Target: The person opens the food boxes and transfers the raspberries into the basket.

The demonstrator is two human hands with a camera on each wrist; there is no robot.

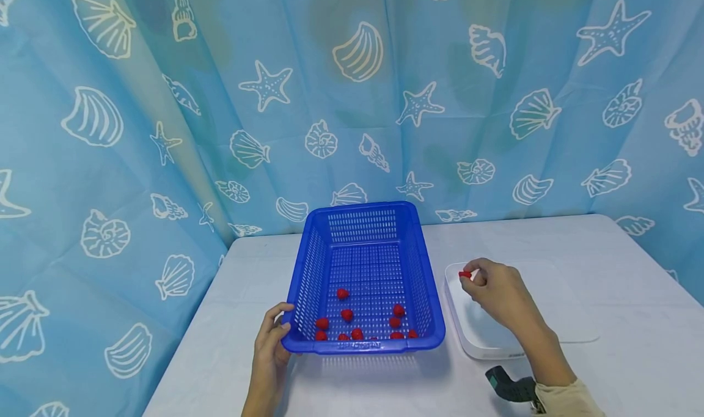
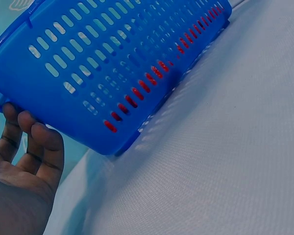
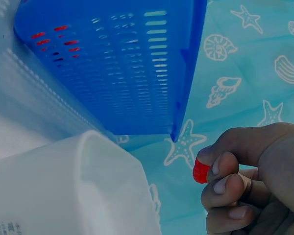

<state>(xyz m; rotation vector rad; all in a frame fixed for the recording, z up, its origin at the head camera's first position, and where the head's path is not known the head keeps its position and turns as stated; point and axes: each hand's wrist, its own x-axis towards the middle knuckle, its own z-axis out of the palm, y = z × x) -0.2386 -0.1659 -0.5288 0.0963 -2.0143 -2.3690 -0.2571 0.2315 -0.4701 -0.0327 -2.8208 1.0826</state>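
A blue plastic basket (image 1: 364, 264) with slotted walls is in the middle of the head view. Several red raspberries (image 1: 346, 314) lie in it, mostly toward its near end. At the basket's near left corner, my left hand (image 1: 269, 350) grips the rim; its curled fingers (image 2: 48, 139) show against the basket in the left wrist view. My right hand (image 1: 500, 291) pinches one raspberry (image 3: 201, 171) between thumb and fingers, above a white plastic container (image 1: 475, 343) to the right of the basket. What lies inside that container is hard to make out.
A white cloth (image 1: 220, 356) covers the table. Behind and to the left hangs a blue curtain (image 1: 308, 111) with shell and starfish prints. A dark strap (image 1: 511, 387) is at the right wrist, near the container's front.
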